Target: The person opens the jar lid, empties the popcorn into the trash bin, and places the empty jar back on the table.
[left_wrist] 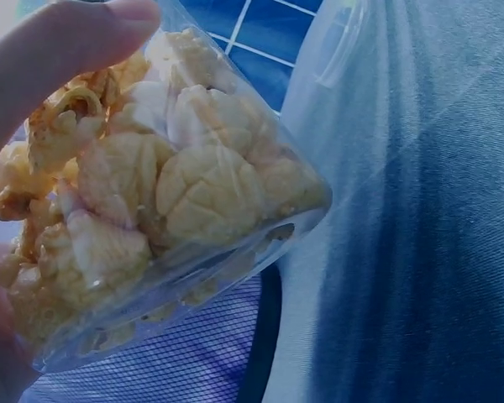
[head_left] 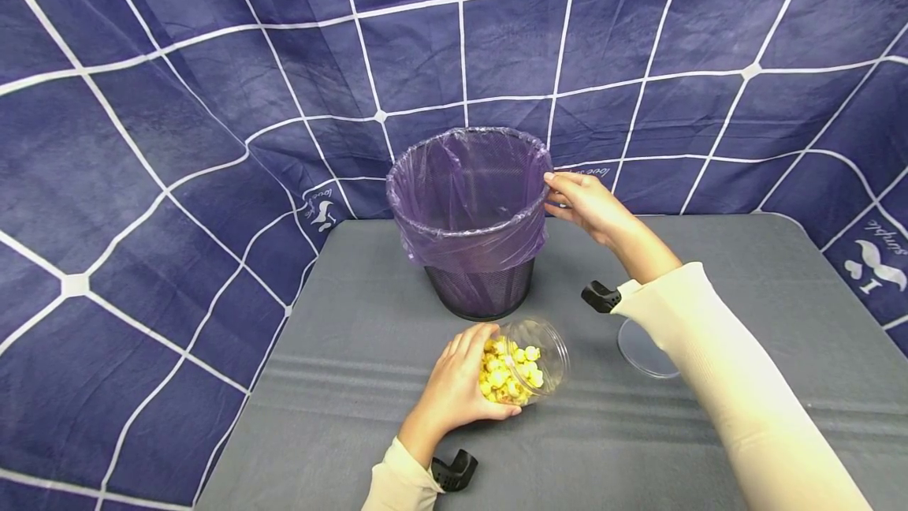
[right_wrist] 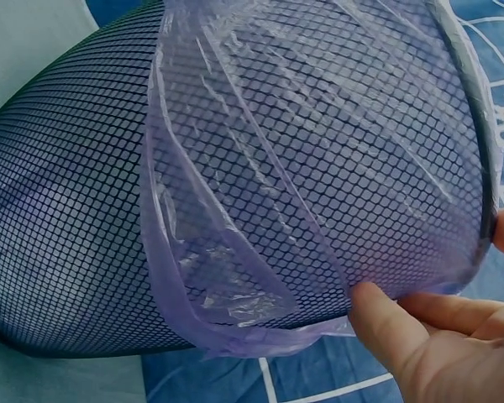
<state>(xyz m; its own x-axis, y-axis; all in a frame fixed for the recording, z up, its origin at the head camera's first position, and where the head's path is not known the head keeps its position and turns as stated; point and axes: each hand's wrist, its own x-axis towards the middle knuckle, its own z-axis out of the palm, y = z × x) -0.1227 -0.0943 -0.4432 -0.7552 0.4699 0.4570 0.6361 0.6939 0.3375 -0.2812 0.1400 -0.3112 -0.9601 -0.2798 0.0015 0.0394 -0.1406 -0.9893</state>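
Observation:
My left hand (head_left: 464,381) grips a clear plastic jar (head_left: 546,349) around its side, with the thumb on the near side. Yellow popcorn (left_wrist: 210,193) fills the part near my palm. The jar lies tilted, its mouth toward the right, in front of the trash can. My right hand (head_left: 585,203) touches the can's right side at the rim, fingertips (right_wrist: 376,304) against the bag-covered mesh. This black mesh trash can (head_left: 482,290) stands upright, lined with a purple plastic bag (head_left: 461,251) folded over its rim. The can's floor is hidden in the head view.
A round clear lid (head_left: 645,352) lies on the grey tabletop (head_left: 340,400), partly under the right sleeve (head_left: 716,361) in the head view. A blue curtain (head_left: 610,38) with white lines hangs behind the table and along its left side.

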